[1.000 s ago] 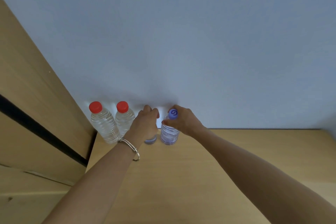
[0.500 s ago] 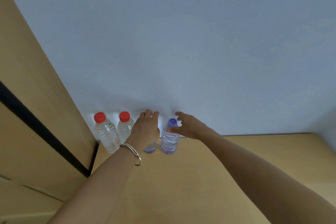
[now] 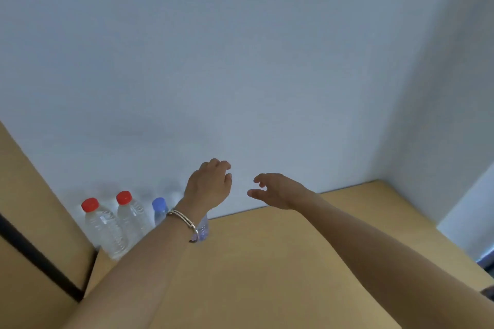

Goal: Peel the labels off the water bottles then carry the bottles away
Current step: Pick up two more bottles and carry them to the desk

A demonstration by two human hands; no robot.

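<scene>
Down at eight o'clock, by the pale blue wall (image 3: 240, 61), two clear plastic water bottles with red caps (image 3: 103, 230) stand on the light wooden worktop (image 3: 267, 262). Just beside them, at their three o'clock, is a clear plastic water bottle with a blue cap (image 3: 159, 209). I see no labels, so peeling looks done. The left hand (image 3: 211, 184) has loosely curled fingers and holds nothing. The right hand (image 3: 278, 191) is open and holds nothing too. Next, each hand must wrap round a bottle and lift it
</scene>
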